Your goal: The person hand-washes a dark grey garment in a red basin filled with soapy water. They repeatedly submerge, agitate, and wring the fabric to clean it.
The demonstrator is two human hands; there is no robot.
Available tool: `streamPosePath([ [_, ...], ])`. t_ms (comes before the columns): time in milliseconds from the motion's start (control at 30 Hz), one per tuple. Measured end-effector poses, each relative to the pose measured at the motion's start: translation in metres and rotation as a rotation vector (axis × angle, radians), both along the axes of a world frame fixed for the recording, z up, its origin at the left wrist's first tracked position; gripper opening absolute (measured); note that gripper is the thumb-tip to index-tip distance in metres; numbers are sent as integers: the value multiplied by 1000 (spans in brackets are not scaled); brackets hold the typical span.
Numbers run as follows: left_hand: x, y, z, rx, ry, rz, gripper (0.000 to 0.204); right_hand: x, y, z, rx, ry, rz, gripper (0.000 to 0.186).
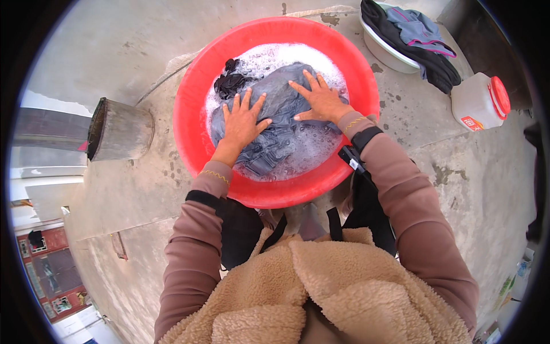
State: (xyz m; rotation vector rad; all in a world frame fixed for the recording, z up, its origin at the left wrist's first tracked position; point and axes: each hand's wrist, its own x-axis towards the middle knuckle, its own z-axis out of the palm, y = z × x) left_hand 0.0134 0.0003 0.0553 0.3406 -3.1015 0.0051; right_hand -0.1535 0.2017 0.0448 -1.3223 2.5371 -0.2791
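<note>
A red plastic basin point(187, 132) holds soapy water and a soaked grey-blue garment point(266, 152). My left hand point(239, 124) rests palm down on the left part of the garment, its fingers spread. My right hand point(318, 100) lies on the garment's upper right, also with fingers apart. A bunched black cloth point(230, 85) sits at the basin's upper left, beside the grey garment in the suds.
A white tub point(380, 47) holding dark and grey-pink clothing stands at upper right, near a translucent jug point(471, 104) with a red lid. A worn metal bucket point(129, 129) is left of the basin on the concrete floor point(126, 200).
</note>
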Motion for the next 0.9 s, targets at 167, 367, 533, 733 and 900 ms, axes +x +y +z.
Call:
streamPosePath([
  [167,-14,9,-34,-95,-356,-37,89,3,-16,-16,352,-119,15,98],
  [367,-30,0,-75,-75,-625,-59,86,-4,-26,-40,553,-286,110,101],
  [533,-36,-7,-102,-101,-651,-84,84,-10,-36,-79,587,-415,215,103],
  [733,-36,-8,-84,39,-656,-78,80,-25,-34,-51,478,-461,249,92],
  [900,-26,-24,-61,414,-291,-16,64,-47,-40,-1,237,-477,-92,78],
])
